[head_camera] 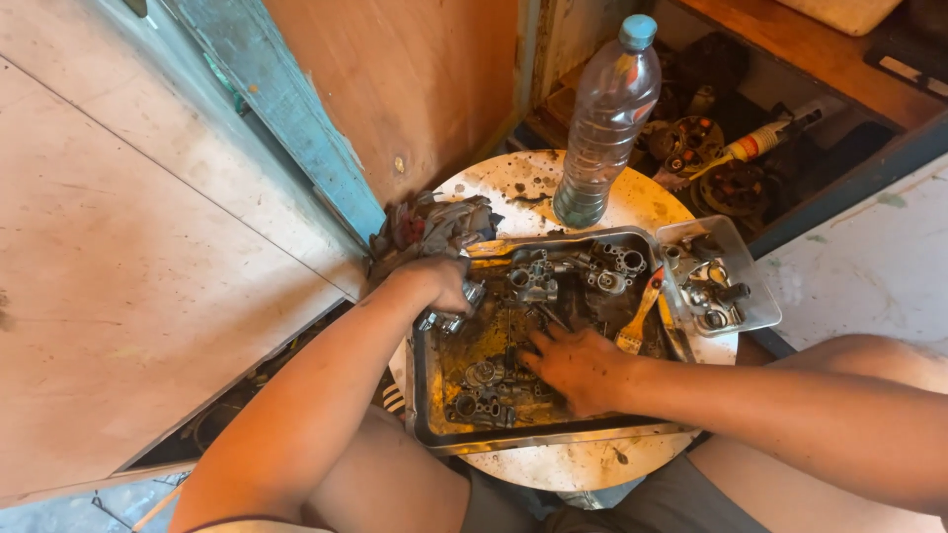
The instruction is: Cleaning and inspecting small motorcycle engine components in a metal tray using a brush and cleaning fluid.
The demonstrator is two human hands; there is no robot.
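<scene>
A: Locate the part in hand.

B: The left hand [439, 281] is clenched around a small metal part [456, 318] at the left rim of the tray [423, 395], just above the tray's inside. The part shows below the fingers; its exact shape cannot be told.

A: State the right hand.

B: The right hand [578, 365] lies palm down inside the tray, fingers [538, 345] spread and released over the loose metal parts [486, 390] in the dirty yellowish liquid. Whether it grips anything cannot be told.

A: Other tray contents?

B: Carburettor-like castings [553, 276] lie along the far side. A brush [640, 318] leans on the right wall.

A: Surroundings?

B: The tray sits on a round, stained counter [513, 188]. A clear container [762, 301] of small fittings touches the tray's right corner. A plastic bottle [604, 123] with a blue cap stands upright behind the tray. A grey rag [434, 229] lies at the counter's left edge, beside the left hand. Further back, a low shelf [790, 44] covers dark engine parts [726, 183].
</scene>
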